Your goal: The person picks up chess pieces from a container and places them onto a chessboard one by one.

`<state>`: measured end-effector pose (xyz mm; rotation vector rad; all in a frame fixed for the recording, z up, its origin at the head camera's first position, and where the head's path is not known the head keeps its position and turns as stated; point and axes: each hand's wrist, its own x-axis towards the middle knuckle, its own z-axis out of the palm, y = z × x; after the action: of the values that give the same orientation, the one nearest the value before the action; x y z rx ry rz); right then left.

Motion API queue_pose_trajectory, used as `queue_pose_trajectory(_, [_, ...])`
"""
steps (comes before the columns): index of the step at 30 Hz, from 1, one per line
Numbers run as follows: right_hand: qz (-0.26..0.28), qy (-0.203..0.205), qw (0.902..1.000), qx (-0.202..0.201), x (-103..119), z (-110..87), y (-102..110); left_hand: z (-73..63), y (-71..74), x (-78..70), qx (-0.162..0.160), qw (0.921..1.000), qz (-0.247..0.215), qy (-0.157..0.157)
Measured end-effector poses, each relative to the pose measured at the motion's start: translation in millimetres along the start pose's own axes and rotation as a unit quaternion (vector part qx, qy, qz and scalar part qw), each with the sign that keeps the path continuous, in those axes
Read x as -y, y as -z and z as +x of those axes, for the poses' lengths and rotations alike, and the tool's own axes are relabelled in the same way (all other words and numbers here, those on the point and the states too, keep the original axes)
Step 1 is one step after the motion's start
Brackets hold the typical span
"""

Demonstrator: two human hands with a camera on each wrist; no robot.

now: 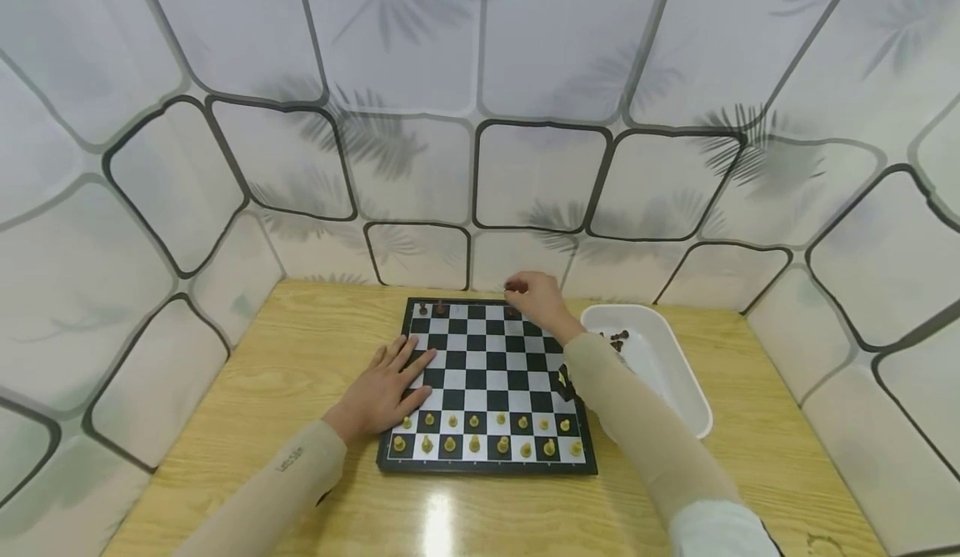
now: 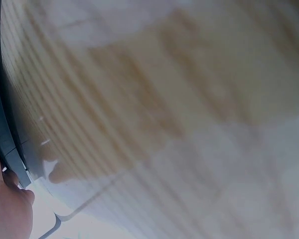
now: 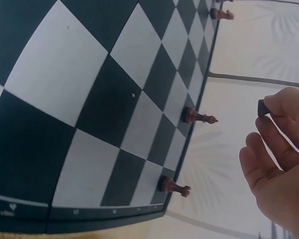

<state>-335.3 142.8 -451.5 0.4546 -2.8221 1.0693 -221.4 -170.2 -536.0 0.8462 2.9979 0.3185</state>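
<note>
My left hand [image 1: 378,394] rests with fingers spread on the left edge of the chessboard [image 1: 487,468]. In the left wrist view only part of that hand [image 2: 10,209] shows at the lower left. Above the board's far edge my right hand [image 1: 536,297] pinches a small chess piece [image 3: 262,108] between thumb and fingertips. Only its dark base shows; its kind is hidden. Below stand a brown rook [image 3: 175,186] at the corner, a slender brown piece [image 3: 200,116] and a brown knight [image 3: 222,14]. A brown rook [image 1: 423,309] stands in the far left corner.
Two rows of yellow chess pieces [image 1: 474,444] stand along the near side. A white tray [image 1: 678,373] with several dark pieces [image 1: 619,336] is to the right, partly behind my right sleeve. A patterned curtain [image 1: 420,173] rises behind the wooden table [image 1: 262,348].
</note>
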Motion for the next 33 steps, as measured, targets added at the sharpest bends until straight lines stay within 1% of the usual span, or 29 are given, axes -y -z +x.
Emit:
queue_pose_trajectory(6, [-0.010, -0.010, 0.9998, 0.011, -6.8, 6.7, -13.4, 0.9, -0.8, 0.6, 0.005, 1.0000, -0.003, 0.004])
queue_pose_trajectory(10, [-0.015, -0.018, 0.9996, 0.015, -11.0, 10.3, -22.2, 1.2, -1.6, 1.0, 0.010, 0.9999, 0.003, 0.004])
queue_pose_trajectory(13, [-0.027, -0.011, 0.9994, 0.018, -12.3, 12.2, -27.1, 1.2, -1.7, 0.9, 0.012, 0.9999, 0.003, 0.004])
queue_pose_trajectory(19, [-0.047, 0.004, 0.9981, 0.040, -12.4, 14.2, -32.9, 1.0, 0.2, 0.4, 0.007, 1.0000, -0.001, 0.002])
queue_pose_trajectory(33, [-0.061, -0.008, 0.9967, 0.054, -10.8, 13.1, -39.0, 1.2, 1.0, -0.2, 0.014, 0.9998, 0.008, 0.006])
